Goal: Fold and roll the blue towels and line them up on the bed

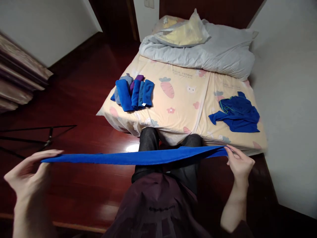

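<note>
A blue towel [138, 157] is stretched in a long band across my lap, held up by its two ends. My left hand [33, 168] pinches one end between thumb and fingers. At the other end, my right hand [239, 162] closes on a corner, where the cloth opens into two layers. On the bed's left front corner lie several folded cloths, among them a blue folded cloth [123, 95], a purple one [135, 82] and a grey one [127, 78]. A loose heap of blue cloth [241, 114] with a green edge rests at the bed's right side.
Beyond my knees stands a bed with a carrot-print sheet [183, 99]. A grey quilt [223, 46] and a pale yellow pillow [185, 33] lie at its head. Black tripod legs [51, 134] stand on the dark red floor at left, below a curtain [19, 76]. A wall borders the right.
</note>
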`<state>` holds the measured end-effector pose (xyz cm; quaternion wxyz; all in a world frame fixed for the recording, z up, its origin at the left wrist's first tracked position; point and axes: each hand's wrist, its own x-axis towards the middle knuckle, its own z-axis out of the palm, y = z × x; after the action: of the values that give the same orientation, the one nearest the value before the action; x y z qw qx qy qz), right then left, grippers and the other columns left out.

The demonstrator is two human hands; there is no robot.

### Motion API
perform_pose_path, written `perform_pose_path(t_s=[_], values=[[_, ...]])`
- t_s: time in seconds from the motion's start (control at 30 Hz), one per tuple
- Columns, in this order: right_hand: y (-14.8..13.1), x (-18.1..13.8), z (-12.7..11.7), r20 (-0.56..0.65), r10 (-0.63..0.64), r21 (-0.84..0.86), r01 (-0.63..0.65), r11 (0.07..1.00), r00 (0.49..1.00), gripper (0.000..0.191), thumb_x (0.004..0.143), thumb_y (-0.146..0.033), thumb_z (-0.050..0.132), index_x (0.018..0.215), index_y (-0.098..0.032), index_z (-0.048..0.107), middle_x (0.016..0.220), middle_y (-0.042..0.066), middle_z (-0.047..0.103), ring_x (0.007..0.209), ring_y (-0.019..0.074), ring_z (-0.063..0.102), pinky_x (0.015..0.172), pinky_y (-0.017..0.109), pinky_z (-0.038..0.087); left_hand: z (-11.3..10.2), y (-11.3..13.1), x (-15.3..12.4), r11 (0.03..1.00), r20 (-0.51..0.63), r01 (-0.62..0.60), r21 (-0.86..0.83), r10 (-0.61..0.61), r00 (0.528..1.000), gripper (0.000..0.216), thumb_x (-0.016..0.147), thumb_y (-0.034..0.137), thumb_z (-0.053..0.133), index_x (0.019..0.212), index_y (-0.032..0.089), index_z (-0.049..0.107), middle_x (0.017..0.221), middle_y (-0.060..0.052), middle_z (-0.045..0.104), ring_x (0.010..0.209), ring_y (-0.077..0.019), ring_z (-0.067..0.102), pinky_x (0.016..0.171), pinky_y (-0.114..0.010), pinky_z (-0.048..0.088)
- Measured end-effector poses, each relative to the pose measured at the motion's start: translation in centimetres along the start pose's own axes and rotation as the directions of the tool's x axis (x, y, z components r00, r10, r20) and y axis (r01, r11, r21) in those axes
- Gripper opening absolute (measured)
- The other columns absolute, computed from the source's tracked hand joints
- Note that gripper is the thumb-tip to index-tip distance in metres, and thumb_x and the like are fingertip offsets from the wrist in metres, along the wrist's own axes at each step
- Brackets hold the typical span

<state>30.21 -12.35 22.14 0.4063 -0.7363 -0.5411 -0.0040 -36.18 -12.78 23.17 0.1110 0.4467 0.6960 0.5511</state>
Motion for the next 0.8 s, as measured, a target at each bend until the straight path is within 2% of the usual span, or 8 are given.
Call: perform_pose_path(t_s=[0.1,0.2,0.33,0.4,0.5,0.57,0.63,0.8], values=[[0.6,0.5,-1.3,0.016,0.031,0.029,-0.031,0.999,0.999,0.045,0.092,-0.059,0.081,0.105,-0.016,0.088,0.049,0.001,0.066,0.043,0.0223,0.064,0.056,0.037,0.056,-0.3,-0.5,0.0,0.999,-0.015,0.021,0.048,-0.02,1.0,0.03,0.067,0.038,0.08,0.087,0.016,0.081,0.088,-0.006,0.078,0.069,-0.0189,0.065,0.085,-0.039,0.06],[1.1,0.8,-2.3,-0.025,0.058,0.049,-0.056,0.997,0.998,0.05,0.09,-0.063,0.081,0.105,-0.016,0.088,0.054,0.004,0.07,0.046,0.0258,0.07,0.053,0.037,0.057,0.3,-0.3,0.5,0.995,0.001,0.046,0.092,-0.046,0.999,0.035,0.065,0.042,0.077,0.088,0.015,0.081,0.086,-0.007,0.079,0.065,-0.0171,0.062,0.072,-0.034,0.058],[1.0,1.1,-3.0,-0.08,0.059,-0.005,-0.06,0.998,0.995,0.054,0.092,-0.068,0.076,0.106,-0.017,0.086,0.054,0.003,0.069,0.044,0.0261,0.069,0.051,0.039,0.059,2.2,0.1,1.4,0.988,-0.019,0.07,0.14,-0.068,0.997,0.037,0.058,0.04,0.072,0.084,0.015,0.081,0.075,-0.005,0.075,0.061,-0.0155,0.06,0.055,-0.026,0.047],[0.8,1.0,-3.1,-0.101,0.077,-0.011,-0.078,0.997,0.992,0.055,0.093,-0.069,0.075,0.104,-0.017,0.085,0.057,0.005,0.071,0.046,0.0266,0.071,0.052,0.039,0.061,3.3,0.9,1.6,0.989,0.013,0.109,0.097,-0.11,0.994,0.038,0.057,0.039,0.072,0.084,0.014,0.08,0.063,-0.003,0.068,0.056,-0.0143,0.056,0.05,-0.025,0.043],[0.8,0.8,-3.2,-0.083,0.122,0.042,-0.119,0.992,0.989,0.052,0.093,-0.067,0.076,0.101,-0.017,0.083,0.067,0.007,0.076,0.058,0.0278,0.079,0.059,0.038,0.067,5.5,2.3,2.2,0.977,0.133,0.214,0.013,-0.214,0.968,0.038,0.058,0.038,0.078,0.087,0.013,0.078,0.056,0.0,0.062,0.049,-0.0129,0.053,0.047,-0.024,0.043],[1.4,1.2,-3.0,-0.038,0.15,0.129,-0.144,0.981,0.988,0.047,0.091,-0.064,0.079,0.1,-0.017,0.081,0.075,0.008,0.079,0.067,0.0277,0.082,0.064,0.038,0.07,7.6,3.1,3.1,0.972,0.207,0.237,0.005,-0.232,0.95,0.038,0.061,0.04,0.08,0.087,0.012,0.075,0.059,-0.001,0.064,0.051,-0.0138,0.058,0.048,-0.024,0.047],[2.7,2.5,-2.6,0.011,0.178,0.224,-0.176,0.959,0.984,0.045,0.089,-0.061,0.082,0.098,-0.017,0.079,0.079,0.008,0.079,0.071,0.0268,0.083,0.065,0.036,0.07,10.7,3.7,4.6,0.972,0.302,0.234,0.004,-0.224,0.927,0.034,0.068,0.039,0.08,0.087,0.012,0.073,0.061,-0.002,0.066,0.054,-0.0147,0.062,0.052,-0.024,0.052],[6.8,9.3,0.3,0.172,0.203,0.314,-0.249,0.916,0.964,0.031,0.086,-0.044,0.089,0.09,-0.016,0.076,0.074,0.005,0.076,0.067,0.0207,0.078,0.065,0.033,0.069,21.7,6.3,9.6,0.937,0.468,0.334,-0.1,-0.251,0.847,0.018,0.09,0.023,0.076,0.088,0.01,0.064,0.061,0.003,0.064,0.054,-0.0095,0.064,0.067,-0.026,0.061]])
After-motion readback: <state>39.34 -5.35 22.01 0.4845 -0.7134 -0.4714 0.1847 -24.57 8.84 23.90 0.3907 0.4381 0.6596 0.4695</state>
